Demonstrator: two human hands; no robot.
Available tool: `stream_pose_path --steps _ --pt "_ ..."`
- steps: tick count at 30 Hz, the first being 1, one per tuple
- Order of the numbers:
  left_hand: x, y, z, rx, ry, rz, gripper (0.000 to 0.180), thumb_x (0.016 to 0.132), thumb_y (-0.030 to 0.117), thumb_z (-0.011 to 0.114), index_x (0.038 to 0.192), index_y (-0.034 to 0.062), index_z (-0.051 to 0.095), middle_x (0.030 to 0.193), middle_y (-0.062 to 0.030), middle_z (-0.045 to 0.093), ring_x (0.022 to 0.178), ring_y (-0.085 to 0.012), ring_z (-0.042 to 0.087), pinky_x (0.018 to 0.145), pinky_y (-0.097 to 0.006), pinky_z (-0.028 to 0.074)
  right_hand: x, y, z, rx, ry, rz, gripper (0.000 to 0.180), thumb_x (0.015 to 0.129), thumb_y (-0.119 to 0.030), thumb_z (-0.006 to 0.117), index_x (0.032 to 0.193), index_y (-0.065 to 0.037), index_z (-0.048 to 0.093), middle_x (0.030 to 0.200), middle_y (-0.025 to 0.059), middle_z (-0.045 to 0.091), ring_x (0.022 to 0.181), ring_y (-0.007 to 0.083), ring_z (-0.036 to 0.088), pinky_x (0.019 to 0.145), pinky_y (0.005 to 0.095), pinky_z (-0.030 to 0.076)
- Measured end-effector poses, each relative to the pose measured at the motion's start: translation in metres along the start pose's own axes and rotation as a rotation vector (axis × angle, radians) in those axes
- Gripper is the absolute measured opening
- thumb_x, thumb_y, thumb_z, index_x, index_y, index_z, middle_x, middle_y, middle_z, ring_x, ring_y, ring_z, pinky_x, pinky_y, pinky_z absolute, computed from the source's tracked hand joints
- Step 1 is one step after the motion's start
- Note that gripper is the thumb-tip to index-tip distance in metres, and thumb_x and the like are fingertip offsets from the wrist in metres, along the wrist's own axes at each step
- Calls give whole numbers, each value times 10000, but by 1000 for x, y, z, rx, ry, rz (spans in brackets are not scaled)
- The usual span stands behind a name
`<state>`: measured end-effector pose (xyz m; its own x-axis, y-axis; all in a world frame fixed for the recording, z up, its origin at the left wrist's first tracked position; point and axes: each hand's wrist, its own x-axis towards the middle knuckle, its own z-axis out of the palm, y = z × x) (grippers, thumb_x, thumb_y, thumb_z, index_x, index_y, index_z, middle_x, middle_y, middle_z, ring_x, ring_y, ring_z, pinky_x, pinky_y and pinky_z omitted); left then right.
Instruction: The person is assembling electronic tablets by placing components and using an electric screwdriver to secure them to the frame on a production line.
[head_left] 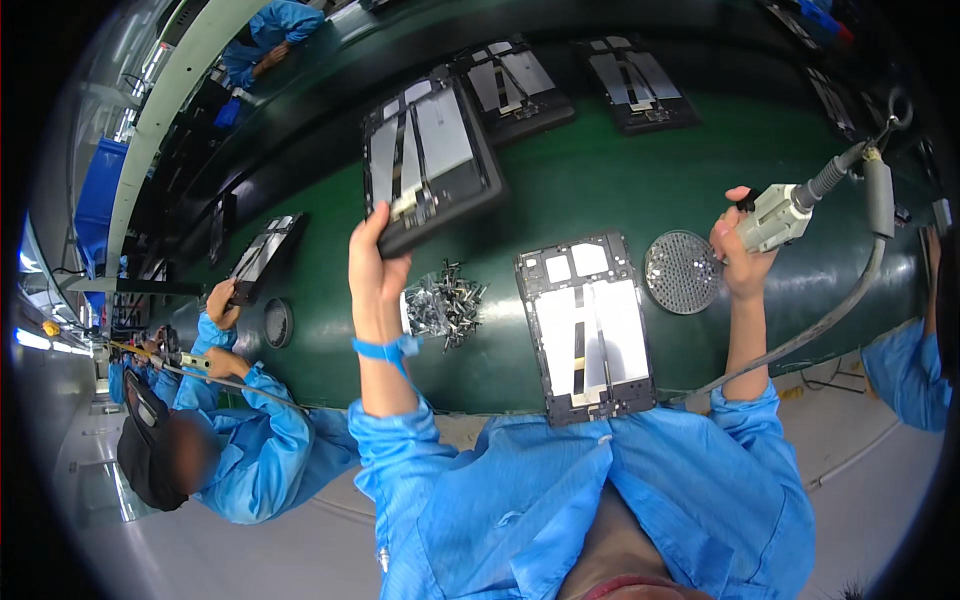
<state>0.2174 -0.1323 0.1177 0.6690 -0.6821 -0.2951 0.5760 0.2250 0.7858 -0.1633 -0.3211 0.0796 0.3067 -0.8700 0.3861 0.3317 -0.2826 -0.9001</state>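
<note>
My left hand [376, 262] grips the lower edge of an opened tablet [430, 150], raised and tilted over the bench, with its thumb on the inner side. Bare battery, ribbon cables and boards show in it. A second opened tablet [625, 320] lies flat in front of me at the bench's near edge. Closed round the grey handle of a corded electric screwdriver [775, 218] is my right hand [742, 260]. Beside that hand sits a round dish with a perforated face [683, 272]. A heap of small dark and silver parts [458, 308], beside clear plastic, lies below my left hand.
Two more opened tablets, one left [512, 92] and one right [640, 88], lie at the far side. The screwdriver's cable [868, 285] loops down on the right. At left a co-worker [265, 440] holds another tablet and screwdriver. A blue sleeve [908, 375] shows at far right.
</note>
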Motion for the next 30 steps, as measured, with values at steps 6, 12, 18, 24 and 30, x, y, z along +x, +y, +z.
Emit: stream_pose_path --steps 6,12,18,24,30 --pt "-90 -1 -14 -16 -102 154 235 918 102 509 1085 -59 542 1066 -178 620 957 -260 622 882 -404 490 -3 -18 -1 -259 -67 58 494 769 10 660 1215 31 449 835 44 569 742 100 552 664 245 455" --pt "-153 10 -44 78 -18 320 255 930 107 477 1147 -22 509 1078 -151 612 958 -246 617 849 -415 501 -132 -50 0 -211 124 -266 202 847 -75 579 1019 -3 500 1094 172 571 996 249 576 885 368 463" --pt "-175 -17 -66 108 -25 346 353 932 128 506 1226 -48 421 1112 -171 575 966 -276 610 837 -419 520 -166 -88 80 -711 -590 66 545 761 -195 684 1186 52 449 1207 243 449 1104 375 456 933 457 383" --pt "-204 -64 -77 16 76 265 339 919 133 519 1212 -14 431 1087 -150 583 955 -263 611 821 -423 523 -164 -71 82 -1149 -388 459 770 713 -310 740 1256 96 374 1211 255 430 1121 402 421 934 446 376" --pt "-208 -93 -61 -244 -26 43 379 894 97 572 1218 -17 412 1108 -130 561 986 -204 581 871 -355 486 -151 -64 84 -1128 -308 656 821 568 -260 840 1208 97 469 1060 237 557 979 339 560 836 392 456"
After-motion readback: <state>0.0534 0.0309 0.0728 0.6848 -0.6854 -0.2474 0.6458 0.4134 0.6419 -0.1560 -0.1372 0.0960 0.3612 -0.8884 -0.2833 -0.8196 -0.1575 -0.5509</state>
